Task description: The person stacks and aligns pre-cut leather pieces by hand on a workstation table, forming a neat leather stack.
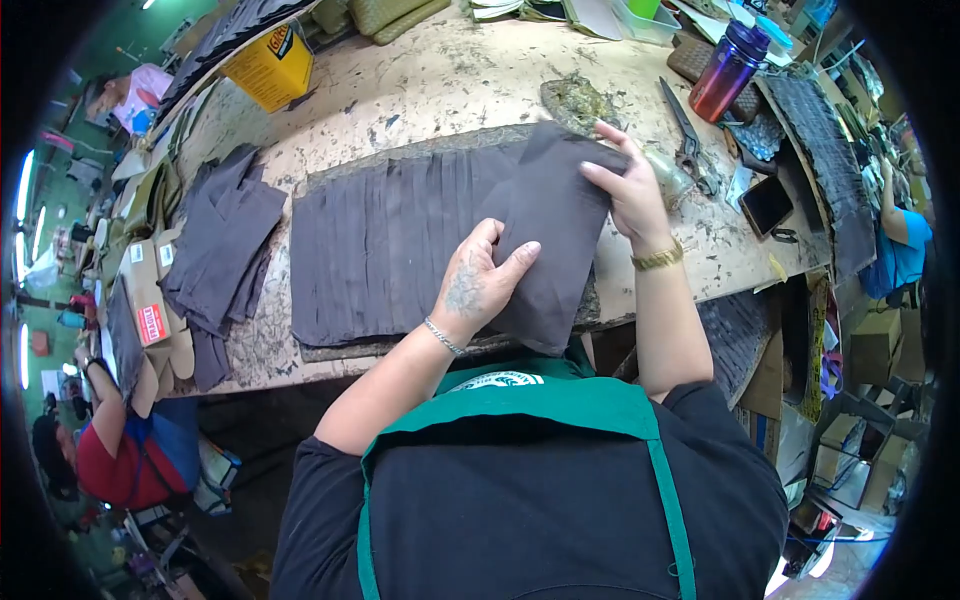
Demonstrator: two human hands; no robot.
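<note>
A dark fabric-like piece [555, 247] is lifted in front of me, tilted over the right part of a row of overlapping dark strips [390, 240]. My left hand [480, 281] pinches its left edge between thumb and fingers. At its upper right corner, my right hand [626, 184] grips with the thumb on top and the fingers partly behind. The row lies on a worn board [442, 142], whose rim shows along the far side. Left of the row, a loose pile of similar dark pieces [225, 240] reaches over the table's front edge.
Scissors [681, 124], a tumbler [727, 71] and a smartphone [765, 205] lie or stand at the right of the stained table [420, 90]. A matted clump [577, 101] sits beyond my right hand. A yellow container [274, 67] stands far left. Other people [135, 457] are at both sides.
</note>
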